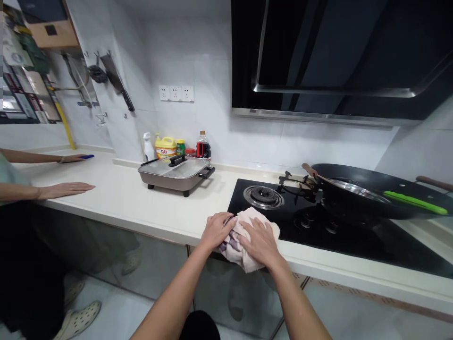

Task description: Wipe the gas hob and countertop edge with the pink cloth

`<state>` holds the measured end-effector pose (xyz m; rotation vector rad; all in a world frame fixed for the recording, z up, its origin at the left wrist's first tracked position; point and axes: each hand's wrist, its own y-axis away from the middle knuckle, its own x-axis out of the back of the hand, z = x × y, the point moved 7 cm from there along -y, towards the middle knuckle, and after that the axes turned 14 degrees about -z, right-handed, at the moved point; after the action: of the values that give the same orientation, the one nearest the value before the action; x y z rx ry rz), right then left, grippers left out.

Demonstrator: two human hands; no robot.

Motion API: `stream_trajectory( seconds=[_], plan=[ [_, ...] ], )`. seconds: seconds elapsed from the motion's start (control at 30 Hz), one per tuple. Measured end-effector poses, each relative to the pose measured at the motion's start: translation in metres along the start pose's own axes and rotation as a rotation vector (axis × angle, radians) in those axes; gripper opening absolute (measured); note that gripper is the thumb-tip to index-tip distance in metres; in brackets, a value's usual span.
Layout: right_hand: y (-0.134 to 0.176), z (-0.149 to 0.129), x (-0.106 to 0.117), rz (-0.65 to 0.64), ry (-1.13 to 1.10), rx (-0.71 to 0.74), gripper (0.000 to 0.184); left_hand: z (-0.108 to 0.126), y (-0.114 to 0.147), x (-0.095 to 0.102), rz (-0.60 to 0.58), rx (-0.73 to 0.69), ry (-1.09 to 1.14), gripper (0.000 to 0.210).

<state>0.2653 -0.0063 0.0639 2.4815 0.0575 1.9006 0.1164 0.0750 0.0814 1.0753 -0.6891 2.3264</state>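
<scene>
A bunched pale pink cloth [253,218] with purplish patches lies over the counter's front edge, at the near left corner of the black gas hob [283,226]. My left hand [217,230] grips the cloth's left side, thumb bent over it. On the right part of the cloth my right hand [260,240] presses down, its fingers curled into the folds. Just behind the cloth is a bare burner [264,197]. Part of the cloth hangs down in front of the counter edge.
A large wok [357,198] with a lid and a green-handled utensil [414,202] covers the hob's right side. A lidded electric pan [175,174] stands on the white counter [116,203], bottles behind it. At left, another person's hand [67,190] rests there; their other holds something blue [87,156].
</scene>
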Motion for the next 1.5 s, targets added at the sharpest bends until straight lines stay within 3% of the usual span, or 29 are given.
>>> stream_trajectory(
  seconds=[0.17, 0.43, 0.57, 0.67, 0.8, 0.97, 1.17, 1.33, 1.43, 1.5],
  plan=[
    [0.021, 0.029, 0.003, 0.070, -0.006, -0.052, 0.054, -0.004, -0.001, 0.002, 0.014, 0.012, 0.010, 0.038],
    [0.076, 0.154, 0.008, 0.205, 0.081, -0.308, 0.062, 0.001, 0.002, -0.001, 0.007, 0.031, -0.050, 0.034],
    [0.095, 0.182, 0.007, 0.271, 0.139, -0.335, 0.062, 0.004, 0.004, -0.002, -0.004, 0.035, -0.049, 0.035],
    [0.093, 0.167, 0.005, 0.249, 0.191, -0.386, 0.062, 0.005, 0.004, -0.004, -0.006, 0.046, -0.061, 0.036],
    [0.065, 0.116, 0.004, 0.117, 0.200, -0.360, 0.063, 0.006, 0.004, -0.005, -0.008, 0.048, -0.071, 0.038],
    [0.011, 0.041, 0.002, -0.054, 0.075, -0.212, 0.067, 0.005, 0.004, -0.003, -0.014, 0.036, -0.045, 0.038],
    [-0.034, -0.024, 0.005, -0.045, -0.050, 0.099, 0.064, -0.007, 0.001, 0.003, 0.073, 0.026, 0.050, 0.037],
    [-0.023, -0.016, 0.020, -0.006, -0.111, 0.218, 0.062, -0.013, -0.001, 0.003, 0.107, 0.018, 0.026, 0.044],
    [0.004, 0.022, 0.030, 0.128, -0.237, 0.204, 0.056, -0.013, -0.001, 0.000, 0.067, 0.015, 0.006, 0.045],
    [0.030, 0.060, 0.030, 0.269, -0.244, 0.103, 0.051, -0.012, 0.000, 0.002, 0.059, 0.015, -0.016, 0.044]
  ],
)
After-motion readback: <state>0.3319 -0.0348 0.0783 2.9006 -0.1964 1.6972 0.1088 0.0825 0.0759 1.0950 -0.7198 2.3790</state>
